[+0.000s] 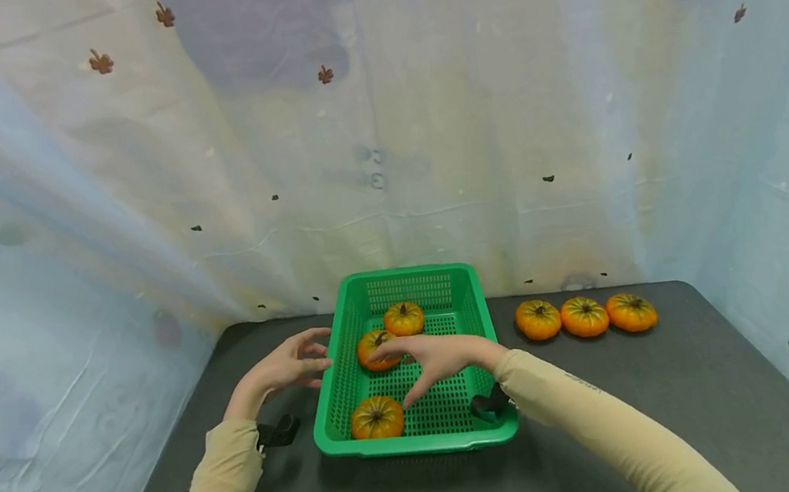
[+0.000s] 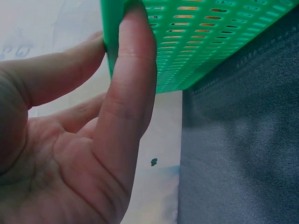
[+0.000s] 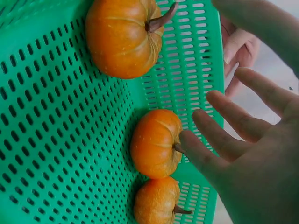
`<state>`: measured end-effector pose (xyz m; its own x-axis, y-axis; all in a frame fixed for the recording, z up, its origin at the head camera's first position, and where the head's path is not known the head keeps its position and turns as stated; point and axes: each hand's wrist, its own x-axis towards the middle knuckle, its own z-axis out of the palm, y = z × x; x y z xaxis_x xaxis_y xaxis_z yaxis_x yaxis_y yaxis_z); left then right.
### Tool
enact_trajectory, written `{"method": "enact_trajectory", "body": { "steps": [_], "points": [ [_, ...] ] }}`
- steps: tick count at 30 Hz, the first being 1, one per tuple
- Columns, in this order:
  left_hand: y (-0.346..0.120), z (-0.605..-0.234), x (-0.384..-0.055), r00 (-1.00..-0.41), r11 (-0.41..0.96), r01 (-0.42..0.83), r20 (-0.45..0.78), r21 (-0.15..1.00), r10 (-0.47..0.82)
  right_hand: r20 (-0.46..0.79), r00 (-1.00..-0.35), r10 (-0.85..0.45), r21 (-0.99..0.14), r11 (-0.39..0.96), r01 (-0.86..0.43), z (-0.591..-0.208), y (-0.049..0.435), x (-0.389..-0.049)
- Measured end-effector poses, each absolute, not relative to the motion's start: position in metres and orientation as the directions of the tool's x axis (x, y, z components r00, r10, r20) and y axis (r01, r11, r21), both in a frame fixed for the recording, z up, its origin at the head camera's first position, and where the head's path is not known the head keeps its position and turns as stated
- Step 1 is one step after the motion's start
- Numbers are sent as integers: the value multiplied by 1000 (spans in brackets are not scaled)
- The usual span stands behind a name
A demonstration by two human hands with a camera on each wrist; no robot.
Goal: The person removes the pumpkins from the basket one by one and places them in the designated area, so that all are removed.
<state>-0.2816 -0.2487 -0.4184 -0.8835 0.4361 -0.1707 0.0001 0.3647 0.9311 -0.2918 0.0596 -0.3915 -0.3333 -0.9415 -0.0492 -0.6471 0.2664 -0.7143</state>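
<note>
A green plastic basket (image 1: pixel 437 442) stands on the dark table with three orange pumpkins inside. Two of these, the rear pumpkin (image 1: pixel 403 319) and the one beside it (image 3: pixel 156 143), sit close together toward the back left. A third pumpkin (image 1: pixel 377 418) lies in the front left corner. My left hand (image 1: pixel 289 367) is at the basket's left side, outside the wall, its fingers against or very near the rim (image 2: pixel 110 37). Over the basket hovers my right hand (image 1: pixel 440 357), fingers spread and holding nothing; it partly covers the middle pumpkin in the head view.
To the right of the basket, three more pumpkins (image 1: pixel 584 317) stand in a row on the dark tabletop (image 1: pixel 688 398). A pale patterned sheet (image 1: pixel 426 149) hangs behind the table and along both sides.
</note>
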Motion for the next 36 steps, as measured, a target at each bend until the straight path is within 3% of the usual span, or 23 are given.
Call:
{"method": "enact_trajectory", "body": {
  "steps": [10,30,36],
  "points": [
    [-249,-418,-281,-880,356,14,-157,934,448,-177,-285,-942,-701,324,-636,-396,44,-290],
    [-249,-420,-281,-879,356,14,-158,935,449,-386,-282,-879,-723,477,-500,-406,24,-297],
    [-249,-419,-282,-877,351,9,-161,936,453,-419,-296,-858,-683,513,-519,-409,21,-298]
  ]
}}
